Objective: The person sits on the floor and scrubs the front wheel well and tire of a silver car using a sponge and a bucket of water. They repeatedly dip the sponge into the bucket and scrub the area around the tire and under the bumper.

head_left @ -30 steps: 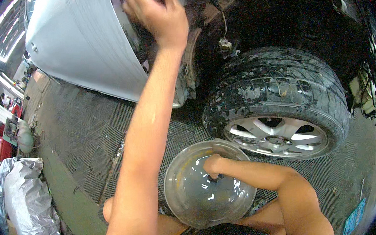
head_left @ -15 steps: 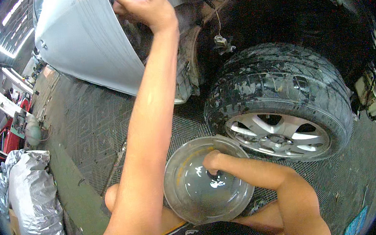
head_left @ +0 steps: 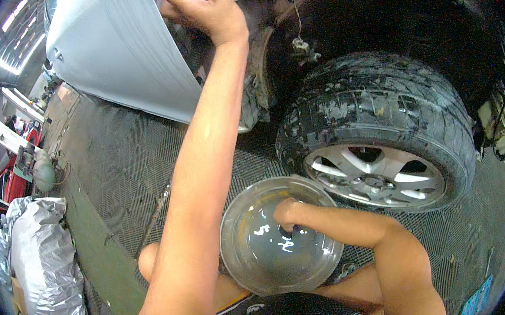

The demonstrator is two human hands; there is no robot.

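My left hand (head_left: 211, 17) is raised at the top, beside the rear edge of a pale grey-blue car door or body panel (head_left: 118, 55). Its fingers are curled, with something dark between them that the picture edge cuts off. Lower down, my right hand (head_left: 286, 214) dips into a clear round basin (head_left: 231, 250) of cloudy water standing between my legs. Those fingers are closed and point down; a small dark patch shows at the fingertips, too hidden to name. A worn car wheel (head_left: 377, 127) with a silver spoked rim sits just beyond the basin.
A loose wire with a connector (head_left: 301, 46) hangs in the open wheel arch. Silver sheeting (head_left: 44, 262) wraps a bulky thing at left. A thin rod (head_left: 155, 218) lies on the ribbed floor mat (head_left: 124, 151). Something blue (head_left: 478, 300) is at lower right.
The view has shifted slightly, so the panel and my left hand appear a little further right. Reflections on the water have changed shape. My right hand stays in the basin.
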